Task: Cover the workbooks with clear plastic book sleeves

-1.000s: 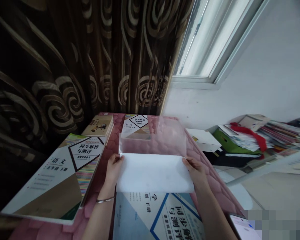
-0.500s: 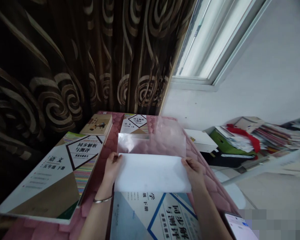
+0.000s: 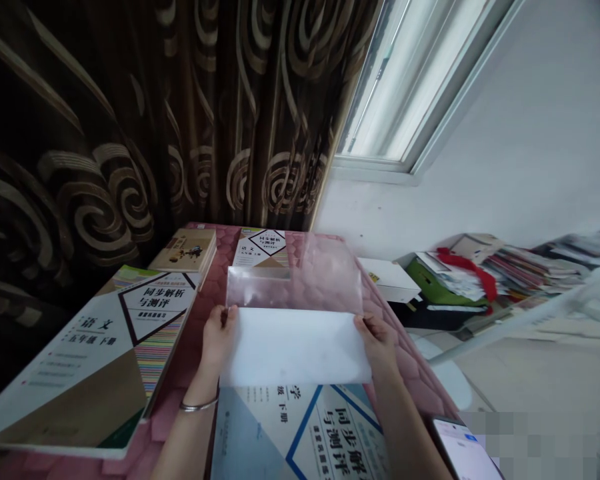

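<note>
A white sheet point(image 3: 297, 347) is held by its two upper corners, and clear plastic film point(image 3: 260, 288) stretches out beyond its far edge. At the left corner my left hand point(image 3: 219, 337) is closed in a pinch, with a metal bangle on that wrist. My right hand point(image 3: 379, 340) pinches the opposite corner. Below the sheet lies a blue and white workbook point(image 3: 300, 427) with Chinese print, its upper part covered by the sheet. Whether the sheet and the film are joined I cannot tell.
A large tan and white workbook point(image 3: 105, 353) lies at left on the pink padded cloth point(image 3: 173, 407). Behind it are a stack of tan books point(image 3: 185, 252) and another workbook point(image 3: 263, 248). A phone point(image 3: 465, 450) lies front right; a white box point(image 3: 390, 279) and piled papers stand beyond.
The camera view has turned slightly, so everything sits a little further left. Both hands keep their hold on the sheet's corners, with little visible change.
</note>
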Action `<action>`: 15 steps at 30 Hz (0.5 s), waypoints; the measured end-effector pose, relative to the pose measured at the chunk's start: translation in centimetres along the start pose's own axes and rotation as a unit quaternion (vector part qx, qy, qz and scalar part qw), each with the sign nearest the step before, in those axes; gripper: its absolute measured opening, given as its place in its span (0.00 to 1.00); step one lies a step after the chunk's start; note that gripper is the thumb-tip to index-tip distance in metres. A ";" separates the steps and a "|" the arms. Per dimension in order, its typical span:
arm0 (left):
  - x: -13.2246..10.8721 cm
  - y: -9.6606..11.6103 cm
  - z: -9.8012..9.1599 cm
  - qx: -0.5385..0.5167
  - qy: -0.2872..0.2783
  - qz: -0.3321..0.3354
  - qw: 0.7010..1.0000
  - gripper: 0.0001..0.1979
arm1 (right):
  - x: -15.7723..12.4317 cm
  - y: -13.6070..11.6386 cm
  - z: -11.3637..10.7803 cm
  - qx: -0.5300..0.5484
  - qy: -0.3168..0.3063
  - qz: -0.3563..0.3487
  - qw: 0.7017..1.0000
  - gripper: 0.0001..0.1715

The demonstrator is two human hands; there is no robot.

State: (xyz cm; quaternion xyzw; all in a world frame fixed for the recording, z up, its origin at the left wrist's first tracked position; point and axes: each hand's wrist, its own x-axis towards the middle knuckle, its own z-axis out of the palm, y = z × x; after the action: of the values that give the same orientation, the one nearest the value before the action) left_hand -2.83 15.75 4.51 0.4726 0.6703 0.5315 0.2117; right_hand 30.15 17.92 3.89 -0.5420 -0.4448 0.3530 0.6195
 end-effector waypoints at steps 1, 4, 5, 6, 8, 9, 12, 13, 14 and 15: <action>0.1 -0.1 0.0 0.002 -0.007 -0.002 1.000 0.12 | -0.1 -0.2 0.1 0.002 -0.003 -0.001 1.000 0.25; 0.0 0.2 -0.2 0.031 -0.021 -0.010 0.999 0.11 | -0.3 -0.8 0.3 0.006 -0.013 0.001 1.000 0.26; -0.2 0.5 -0.2 0.062 -0.016 -0.004 0.998 0.12 | -0.4 -0.9 0.4 0.004 -0.015 0.000 1.000 0.26; -0.6 1.1 -0.3 0.109 -0.001 0.007 0.994 0.15 | -0.4 -1.0 0.4 -0.001 -0.016 -0.002 1.000 0.26; -1.7 2.6 -0.2 0.229 0.040 0.046 0.972 0.19 | -0.3 -1.1 0.5 -0.013 -0.017 -0.004 1.000 0.26; -2.4 3.4 0.1 0.284 0.050 0.070 0.955 0.20 | -0.2 -1.1 0.5 -0.018 -0.016 -0.006 1.000 0.26; -5.2 6.1 2.1 0.332 -0.045 0.162 0.928 0.16 | -0.1 -0.9 0.5 -0.019 -0.009 -0.015 1.000 0.26; -6.2 6.8 3.1 0.317 -0.103 0.193 0.923 0.16 | 0.0 -0.8 0.4 -0.017 -0.006 -0.018 1.000 0.26; -7.1 7.4 4.2 0.304 -0.156 0.219 0.914 0.16 | 0.0 -0.7 0.4 -0.016 -0.003 -0.019 1.000 0.26; -8.0 7.9 5.4 0.295 -0.199 0.238 0.904 0.17 | 0.0 -0.5 0.4 -0.014 -0.002 -0.017 1.000 0.26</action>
State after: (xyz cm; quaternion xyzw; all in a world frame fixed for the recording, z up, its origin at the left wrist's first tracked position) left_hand 8.34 11.58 8.15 0.7550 0.6076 0.2394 0.0588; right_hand 29.78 17.95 4.41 -0.5422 -0.4599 0.3368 0.6173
